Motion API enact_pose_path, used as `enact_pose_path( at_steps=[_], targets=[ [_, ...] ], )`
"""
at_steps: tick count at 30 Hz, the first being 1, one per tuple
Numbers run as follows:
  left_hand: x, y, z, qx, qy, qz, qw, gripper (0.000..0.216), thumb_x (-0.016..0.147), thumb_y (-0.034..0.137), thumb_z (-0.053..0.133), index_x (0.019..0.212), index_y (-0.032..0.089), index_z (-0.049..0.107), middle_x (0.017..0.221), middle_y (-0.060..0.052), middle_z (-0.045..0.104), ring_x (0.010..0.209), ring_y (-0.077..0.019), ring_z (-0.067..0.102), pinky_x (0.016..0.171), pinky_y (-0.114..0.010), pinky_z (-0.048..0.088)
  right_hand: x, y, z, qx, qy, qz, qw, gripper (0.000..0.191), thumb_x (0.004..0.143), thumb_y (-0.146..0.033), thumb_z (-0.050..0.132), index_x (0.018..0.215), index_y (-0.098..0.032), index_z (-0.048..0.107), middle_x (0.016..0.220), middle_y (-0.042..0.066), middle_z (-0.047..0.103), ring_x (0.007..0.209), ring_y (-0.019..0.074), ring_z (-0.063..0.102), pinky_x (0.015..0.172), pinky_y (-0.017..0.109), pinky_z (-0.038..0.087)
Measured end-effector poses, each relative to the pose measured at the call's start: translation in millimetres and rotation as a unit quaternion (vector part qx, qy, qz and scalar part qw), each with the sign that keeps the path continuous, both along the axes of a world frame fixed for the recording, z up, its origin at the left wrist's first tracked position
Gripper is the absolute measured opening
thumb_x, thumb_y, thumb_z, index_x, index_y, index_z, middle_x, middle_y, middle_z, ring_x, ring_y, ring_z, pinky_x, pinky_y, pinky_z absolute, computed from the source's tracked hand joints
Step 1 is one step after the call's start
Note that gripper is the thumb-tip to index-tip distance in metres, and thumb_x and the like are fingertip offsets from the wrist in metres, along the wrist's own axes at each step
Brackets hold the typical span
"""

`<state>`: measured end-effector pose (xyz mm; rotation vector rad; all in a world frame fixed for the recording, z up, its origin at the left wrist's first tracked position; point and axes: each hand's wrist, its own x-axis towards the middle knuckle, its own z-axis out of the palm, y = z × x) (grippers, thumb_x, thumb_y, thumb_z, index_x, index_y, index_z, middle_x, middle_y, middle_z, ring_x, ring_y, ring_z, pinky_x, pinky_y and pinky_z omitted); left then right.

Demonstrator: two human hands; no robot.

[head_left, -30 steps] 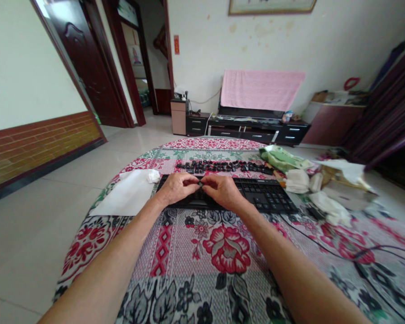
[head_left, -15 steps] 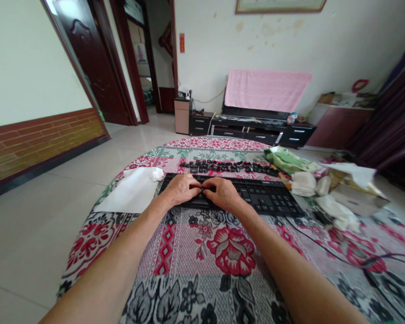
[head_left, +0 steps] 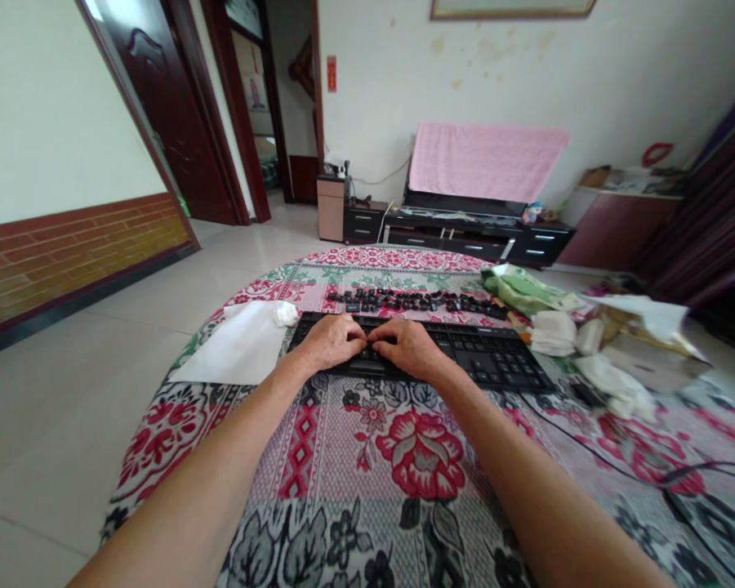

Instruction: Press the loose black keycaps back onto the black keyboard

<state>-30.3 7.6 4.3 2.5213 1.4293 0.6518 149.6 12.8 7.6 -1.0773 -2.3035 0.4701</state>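
Both my hands rest on the left half of a black keyboard (head_left: 487,357) that lies on a floral tablecloth (head_left: 413,453). My left hand (head_left: 329,341) and my right hand (head_left: 412,347) have their fingers curled down. Their fingertips meet over the keys and press together on something small that the fingers hide. Just beyond the keyboard lies a row of several loose black keycaps (head_left: 416,300).
A white sheet (head_left: 236,351) with a crumpled tissue (head_left: 285,313) lies left of the keyboard. On the right are a green cloth (head_left: 520,290), white wads (head_left: 554,331), paper scraps and a black cable (head_left: 625,469). The table edge drops to tiled floor at left.
My hands have lowered from a raised pinch above the keys down onto the keyboard, fingertips still together. The camera view has shifted slightly.
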Motion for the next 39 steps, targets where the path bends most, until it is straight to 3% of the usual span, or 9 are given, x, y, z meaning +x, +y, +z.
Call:
enact_pose_path(
  at_steps=[8, 14, 17, 23, 30, 39],
  targets=[
    [0, -3, 4.3, -0.005, -0.011, -0.013, 1.0, 0.023, 0.072, 0.033, 0.051, 0.086, 0.024, 0.067, 0.077, -0.001, 0.063, 0.07, -0.013, 0.056, 0.065, -0.025, 0.04, -4, -4, -0.7, 0.007, 0.028, -0.033, 0.999, 0.022, 0.07, -0.022, 0.049, 0.08, -0.02, 0.068, 0.074, 0.001, 0.067, 0.068, 0.0131, 0.058, 0.063, 0.024, 0.041],
    [2, -6, 8.7, 0.0, -0.071, -0.019, 0.997, 0.023, 0.073, 0.03, 0.051, 0.086, 0.02, 0.066, 0.076, -0.002, 0.064, 0.068, -0.0123, 0.056, 0.064, -0.024, 0.04, -6, -4, -1.3, 0.032, 0.07, -0.04, 0.996, 0.021, 0.072, -0.024, 0.048, 0.081, -0.02, 0.067, 0.079, 0.002, 0.066, 0.073, 0.0137, 0.058, 0.068, 0.025, 0.041],
    [2, -7, 8.6, -0.033, -0.121, -0.006, 0.992, 0.022, 0.072, 0.028, 0.052, 0.086, 0.019, 0.066, 0.075, -0.001, 0.066, 0.066, -0.0117, 0.057, 0.062, -0.024, 0.04, -6, -4, -0.2, 0.027, 0.084, -0.033, 0.996, 0.02, 0.073, -0.023, 0.048, 0.081, -0.019, 0.066, 0.08, 0.002, 0.066, 0.076, 0.0138, 0.057, 0.07, 0.025, 0.041],
    [4, -6, 7.9, -0.165, -0.275, 0.034, 0.947, 0.022, 0.067, 0.025, 0.056, 0.086, 0.017, 0.064, 0.067, 0.0, 0.065, 0.06, -0.01, 0.057, 0.056, -0.022, 0.043, -8, -9, 4.4, 0.001, 0.098, -0.037, 0.994, 0.018, 0.074, -0.025, 0.049, 0.08, -0.019, 0.064, 0.078, 0.001, 0.065, 0.072, 0.0126, 0.057, 0.068, 0.024, 0.041],
    [9, -7, 12.3, -0.227, -0.4, 0.086, 0.884, 0.019, 0.065, 0.024, 0.058, 0.081, 0.014, 0.063, 0.068, -0.003, 0.064, 0.062, -0.0099, 0.058, 0.054, -0.021, 0.045, -11, -5, 4.0, -0.024, 0.108, -0.014, 0.994, 0.017, 0.072, -0.024, 0.049, 0.082, -0.017, 0.061, 0.078, 0.002, 0.064, 0.071, 0.0123, 0.057, 0.067, 0.023, 0.041],
    [14, -10, 12.4, -0.218, -0.403, 0.082, 0.885, 0.022, 0.062, 0.017, 0.057, 0.084, 0.015, 0.061, 0.072, -0.001, 0.064, 0.06, -0.0083, 0.057, 0.053, -0.02, 0.043, -15, -5, 15.8, -0.026, 0.033, -0.006, 0.999, 0.023, 0.071, -0.024, 0.049, 0.086, -0.019, 0.065, 0.075, 0.0, 0.066, 0.066, 0.0127, 0.056, 0.059, 0.023, 0.039]
  ],
)
